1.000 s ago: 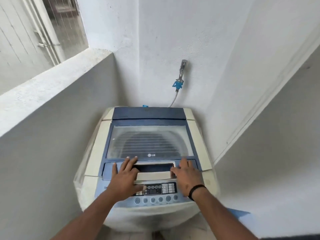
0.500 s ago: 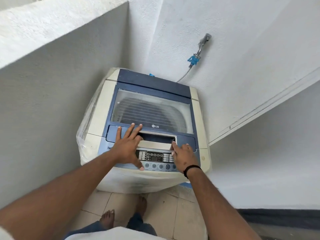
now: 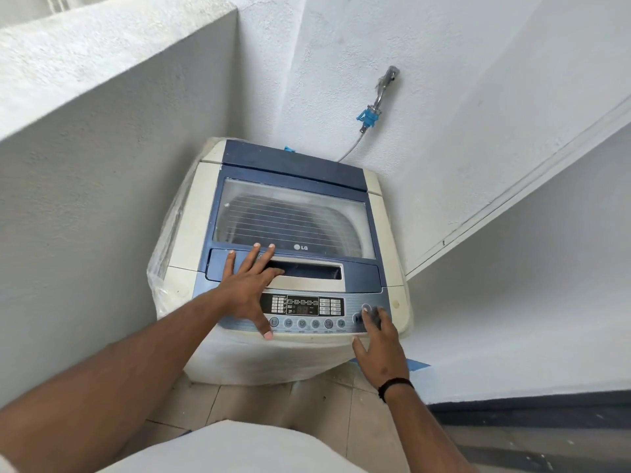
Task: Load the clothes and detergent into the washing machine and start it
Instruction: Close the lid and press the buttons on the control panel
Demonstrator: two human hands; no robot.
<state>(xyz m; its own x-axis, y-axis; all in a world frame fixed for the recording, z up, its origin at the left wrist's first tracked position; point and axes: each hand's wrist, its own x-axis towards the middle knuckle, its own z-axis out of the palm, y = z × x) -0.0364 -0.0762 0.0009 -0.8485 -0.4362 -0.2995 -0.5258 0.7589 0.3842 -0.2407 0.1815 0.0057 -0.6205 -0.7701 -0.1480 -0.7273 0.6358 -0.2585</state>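
A white and blue top-loading washing machine [image 3: 191,213] stands in the corner with its clear lid [image 3: 290,216] closed. My left hand [image 3: 247,285] lies flat with fingers spread over the lid's front handle recess [image 3: 307,269] and the left end of the control panel [image 3: 304,307]. My right hand [image 3: 379,343] is at the panel's right end, its fingertips on the round buttons [image 3: 366,307] there. No clothes or detergent are in view.
A low white wall [image 3: 102,97] runs along the left of the machine. A tap with a blue connector [image 3: 367,117] and hose is on the back wall. A white wall [image 3: 512,285] closes in the right. Tiled floor [image 3: 246,401] lies in front.
My right hand has moved from the lid handle to the right end of the control panel. My left hand stays on the lid front. The view has tilted down.
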